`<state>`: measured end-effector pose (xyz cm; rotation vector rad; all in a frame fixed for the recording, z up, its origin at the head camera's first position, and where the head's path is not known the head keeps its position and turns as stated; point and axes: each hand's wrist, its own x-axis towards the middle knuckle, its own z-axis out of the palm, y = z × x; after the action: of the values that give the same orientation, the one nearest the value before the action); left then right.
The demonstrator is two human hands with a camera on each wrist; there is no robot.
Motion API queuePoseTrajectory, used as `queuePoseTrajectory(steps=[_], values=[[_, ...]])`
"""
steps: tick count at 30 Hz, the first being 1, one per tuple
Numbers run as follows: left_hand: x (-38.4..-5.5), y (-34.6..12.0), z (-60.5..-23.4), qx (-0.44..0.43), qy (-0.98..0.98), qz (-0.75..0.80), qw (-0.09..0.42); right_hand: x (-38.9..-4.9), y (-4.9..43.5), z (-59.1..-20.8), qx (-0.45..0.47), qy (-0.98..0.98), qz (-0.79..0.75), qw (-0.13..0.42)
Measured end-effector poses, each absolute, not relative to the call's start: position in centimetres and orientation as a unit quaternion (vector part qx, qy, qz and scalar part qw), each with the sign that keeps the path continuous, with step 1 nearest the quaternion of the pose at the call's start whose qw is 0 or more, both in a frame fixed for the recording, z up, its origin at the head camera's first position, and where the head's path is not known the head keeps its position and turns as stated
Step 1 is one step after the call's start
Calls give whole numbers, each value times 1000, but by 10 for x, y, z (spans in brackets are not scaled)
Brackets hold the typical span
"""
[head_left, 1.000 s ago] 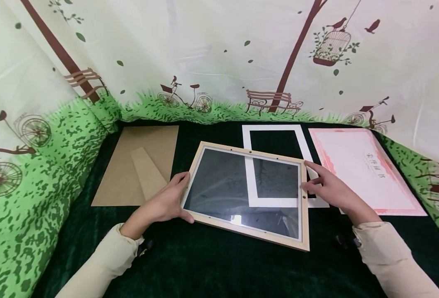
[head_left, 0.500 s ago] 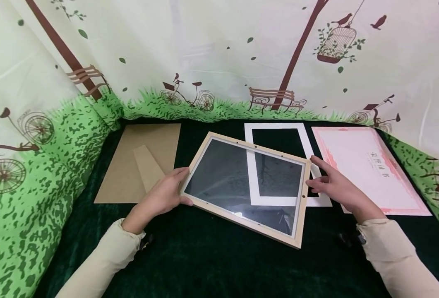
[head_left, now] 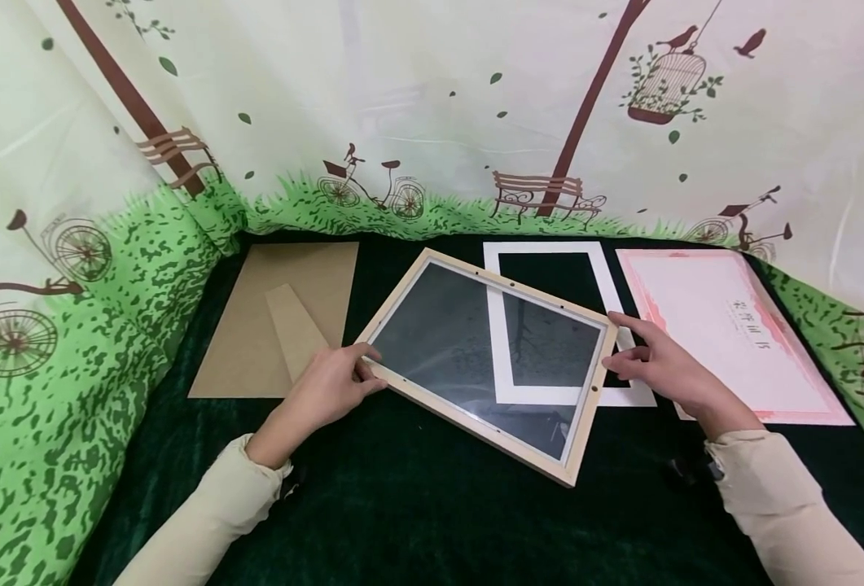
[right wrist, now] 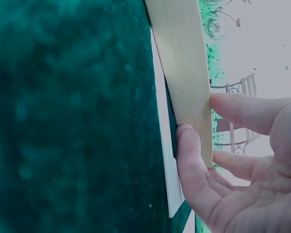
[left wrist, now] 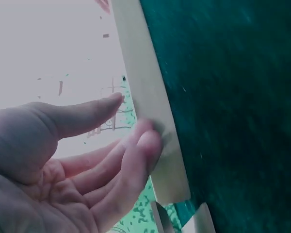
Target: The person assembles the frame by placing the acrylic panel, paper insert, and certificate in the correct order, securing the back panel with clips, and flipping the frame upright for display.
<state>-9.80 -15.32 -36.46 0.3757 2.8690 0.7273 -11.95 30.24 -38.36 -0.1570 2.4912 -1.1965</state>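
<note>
A pale wooden picture frame [head_left: 468, 419] with a clear pane lies at a slant between my hands, overlapping the white mat behind it. My left hand [head_left: 332, 387] holds its left corner. In the left wrist view, fingertips [left wrist: 148, 138] blur against the outer side while the thumb [left wrist: 99, 111] reaches over the face. My right hand [head_left: 666, 370] pinches the right corner. In the right wrist view, one fingertip [right wrist: 186, 133] presses the wooden side [right wrist: 184, 63], with thumb and another finger at the opposite edge. Small dark holes dot the frame's upward face.
A brown backing board [head_left: 307, 268] with an easel leg [head_left: 292, 325] lies at the left. The white mat [head_left: 505, 394] lies behind the frame. A pink-bordered certificate sheet [head_left: 710, 309] is at the right. Dark green cloth [head_left: 432, 529] covers the table, and a printed curtain [head_left: 417, 98] hangs behind.
The frame has turned clockwise, its far left corner swinging up and right, its near right corner moving left. My left fingers have shifted along to its left corner; my right hand keeps its hold.
</note>
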Motion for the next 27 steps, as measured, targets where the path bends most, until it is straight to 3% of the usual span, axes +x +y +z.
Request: queuePoseTrajectory(steps=[4,15,27], values=[[-99,-154,-363,115,945,281,118,-120,302,-383,-60,895,-404,178],[-106,-160,-368,103,929,328,139,-113,305,-378,-86,930,-334,127],[-110,-163,-372,88,912,369,157,-109,297,-376,-178,895,-362,192]])
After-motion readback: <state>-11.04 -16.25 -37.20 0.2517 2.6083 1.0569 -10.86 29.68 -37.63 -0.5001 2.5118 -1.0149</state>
